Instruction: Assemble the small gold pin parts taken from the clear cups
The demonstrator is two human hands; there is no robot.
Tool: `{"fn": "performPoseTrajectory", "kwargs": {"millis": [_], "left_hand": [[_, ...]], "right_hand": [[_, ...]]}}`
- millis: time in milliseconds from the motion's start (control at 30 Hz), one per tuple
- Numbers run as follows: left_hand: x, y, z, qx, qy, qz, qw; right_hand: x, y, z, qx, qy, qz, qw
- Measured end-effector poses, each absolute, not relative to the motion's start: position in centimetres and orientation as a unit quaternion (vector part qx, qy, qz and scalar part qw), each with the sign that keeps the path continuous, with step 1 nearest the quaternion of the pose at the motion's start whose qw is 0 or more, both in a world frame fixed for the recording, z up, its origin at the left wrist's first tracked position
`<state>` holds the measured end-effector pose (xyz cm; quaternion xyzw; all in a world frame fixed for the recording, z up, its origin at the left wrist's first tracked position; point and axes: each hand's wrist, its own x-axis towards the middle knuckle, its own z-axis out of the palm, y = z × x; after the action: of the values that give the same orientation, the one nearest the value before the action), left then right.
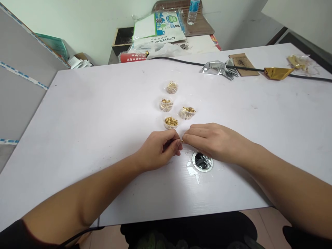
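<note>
My left hand [160, 149] and my right hand [210, 140] meet fingertip to fingertip over the white table [85, 131], both pinched on a tiny gold part [182, 141] between them. Just beyond my fingers stands a small clear cup of gold pins [171, 122]. Three more such cups sit behind it: one to the right [187, 112], one further back [166, 104] and the farthest [172, 87]. A round metal-rimmed hole [202, 161] in the table lies under my right wrist.
A black cable [181, 62] runs across the table's far side. Crumpled silver foil [219, 67], a brown card [242, 64], a gold foil bag [278, 73] and a clear bag of gold parts [301, 62] lie at the back right. Bags and a water bottle [193, 11] sit beyond.
</note>
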<state>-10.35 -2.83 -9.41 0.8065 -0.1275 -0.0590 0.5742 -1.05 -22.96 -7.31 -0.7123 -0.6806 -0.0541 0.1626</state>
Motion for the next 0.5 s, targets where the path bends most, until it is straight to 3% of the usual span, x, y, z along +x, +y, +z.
{"fn": "performPoseTrajectory", "kwargs": {"millis": [500], "left_hand": [[-10.4, -2.78, -9.45, 0.789, -0.135, -0.06, 0.597]], "right_hand": [[-0.95, -22.77, -7.64, -0.719, -0.657, -0.017, 0.226]]}}
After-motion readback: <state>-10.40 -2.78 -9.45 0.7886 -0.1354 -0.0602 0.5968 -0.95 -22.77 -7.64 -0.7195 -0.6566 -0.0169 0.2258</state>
